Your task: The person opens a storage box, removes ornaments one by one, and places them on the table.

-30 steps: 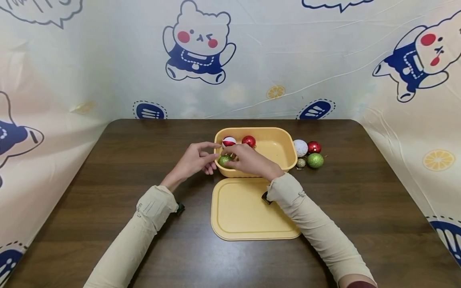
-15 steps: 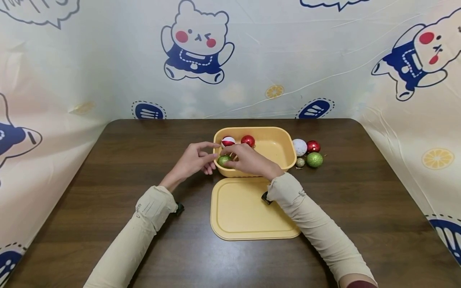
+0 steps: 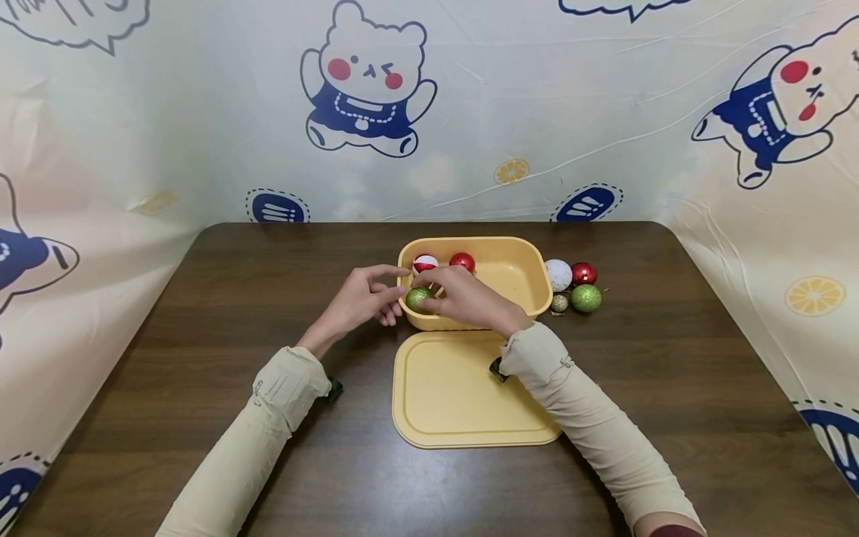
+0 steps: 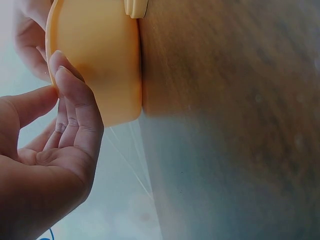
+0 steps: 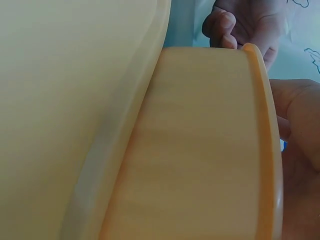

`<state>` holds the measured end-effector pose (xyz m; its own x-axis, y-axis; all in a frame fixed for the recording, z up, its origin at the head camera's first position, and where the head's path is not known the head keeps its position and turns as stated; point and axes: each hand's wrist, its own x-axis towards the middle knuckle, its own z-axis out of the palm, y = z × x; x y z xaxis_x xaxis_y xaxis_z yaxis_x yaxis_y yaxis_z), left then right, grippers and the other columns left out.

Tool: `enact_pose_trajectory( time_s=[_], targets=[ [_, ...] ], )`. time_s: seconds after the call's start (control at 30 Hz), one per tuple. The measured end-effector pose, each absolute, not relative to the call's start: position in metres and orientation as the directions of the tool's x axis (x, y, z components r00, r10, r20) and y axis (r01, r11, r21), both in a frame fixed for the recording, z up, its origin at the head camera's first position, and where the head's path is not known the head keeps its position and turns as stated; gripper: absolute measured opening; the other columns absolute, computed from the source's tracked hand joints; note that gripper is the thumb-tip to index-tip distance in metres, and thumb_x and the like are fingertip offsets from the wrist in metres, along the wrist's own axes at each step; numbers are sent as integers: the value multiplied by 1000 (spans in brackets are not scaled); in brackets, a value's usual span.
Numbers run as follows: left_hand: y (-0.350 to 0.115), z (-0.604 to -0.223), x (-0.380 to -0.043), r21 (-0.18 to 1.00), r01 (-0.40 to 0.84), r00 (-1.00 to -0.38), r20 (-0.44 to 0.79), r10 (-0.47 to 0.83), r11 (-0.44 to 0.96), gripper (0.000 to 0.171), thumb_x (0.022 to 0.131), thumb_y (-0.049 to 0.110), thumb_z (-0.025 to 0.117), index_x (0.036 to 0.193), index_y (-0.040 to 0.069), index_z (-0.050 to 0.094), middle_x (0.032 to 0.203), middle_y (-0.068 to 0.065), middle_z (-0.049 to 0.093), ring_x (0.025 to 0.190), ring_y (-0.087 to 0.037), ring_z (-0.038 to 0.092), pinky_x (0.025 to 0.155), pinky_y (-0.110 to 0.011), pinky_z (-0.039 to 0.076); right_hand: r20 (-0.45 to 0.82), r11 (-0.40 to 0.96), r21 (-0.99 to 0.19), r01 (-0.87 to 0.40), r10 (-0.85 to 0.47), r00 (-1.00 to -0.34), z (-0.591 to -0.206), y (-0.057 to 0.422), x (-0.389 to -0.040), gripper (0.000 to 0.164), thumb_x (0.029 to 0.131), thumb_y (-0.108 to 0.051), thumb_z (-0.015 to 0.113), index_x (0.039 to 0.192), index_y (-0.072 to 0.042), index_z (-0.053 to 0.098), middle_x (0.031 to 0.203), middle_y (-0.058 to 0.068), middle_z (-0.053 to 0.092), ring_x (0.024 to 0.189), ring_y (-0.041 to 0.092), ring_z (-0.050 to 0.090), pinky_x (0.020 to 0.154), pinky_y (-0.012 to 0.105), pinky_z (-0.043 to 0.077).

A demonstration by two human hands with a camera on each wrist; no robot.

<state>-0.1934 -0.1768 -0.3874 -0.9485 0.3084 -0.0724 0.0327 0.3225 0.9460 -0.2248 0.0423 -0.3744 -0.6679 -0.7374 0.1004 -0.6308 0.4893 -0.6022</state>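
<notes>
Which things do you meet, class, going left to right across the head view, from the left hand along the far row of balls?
The left hand, striped ball, inner red ball, white ball, outer red ball.

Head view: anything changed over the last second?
Nothing clearly moved; nothing newly gripped or let go. Right hand still on the green ball in the box, left hand still at the box's left end; lid and balls outside the box as before.
</notes>
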Motion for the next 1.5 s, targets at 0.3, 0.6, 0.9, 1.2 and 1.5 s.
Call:
enact_pose_trajectory(
  time_s=[0.3, 0.6, 0.9, 1.2, 1.5],
  targets=[
    [-176, -386, -194, 949, 33, -949, -69, 309, 314, 39, 100, 9, 61, 137, 1, 55, 77, -30, 66, 53, -23, 63, 53, -36, 58, 136, 505, -598, -622, -701, -700, -366, 54, -224, 28, 92, -14, 73, 119, -6, 69, 107, 2, 70, 93, 15, 64, 86, 37, 55],
    [-177, -387, -193, 948, 26, -948, -78, 308, 318, 38, 100, 8, 60, 137, 1, 55, 79, -32, 66, 53, -24, 63, 52, -33, 58, 136, 517, -589, -622, -695, -706, -365, 62, -224, 29, 92, -16, 74, 119, -7, 70, 108, 1, 69, 94, 15, 63, 89, 38, 54],
    [-177, -387, -193, 949, 28, -948, -74, 308, 313, 38, 99, 8, 61, 137, 2, 56, 75, -26, 67, 53, -23, 63, 53, -34, 58, 179, 527, -568, -632, -671, -720, -358, 82, -224, 26, 92, -15, 73, 116, -6, 70, 103, 3, 68, 87, 16, 61, 80, 36, 54],
    [-177, -387, -194, 948, 21, -949, -81, 304, 318, 38, 100, 8, 61, 137, 1, 56, 75, -26, 67, 53, -23, 63, 52, -33, 57, 185, 537, -571, -621, -653, -734, -354, 98, -223, 27, 93, -15, 73, 117, -5, 69, 106, 5, 70, 97, 19, 63, 90, 44, 55],
    [-177, -387, -194, 949, 18, -949, -82, 303, 315, 39, 99, 7, 61, 137, 1, 56, 75, -25, 67, 53, -24, 63, 53, -33, 58, 198, 563, -553, -615, -627, -753, -349, 118, -219, 30, 93, -17, 73, 120, -5, 69, 114, 7, 70, 101, 21, 64, 89, 45, 55]
  ],
)
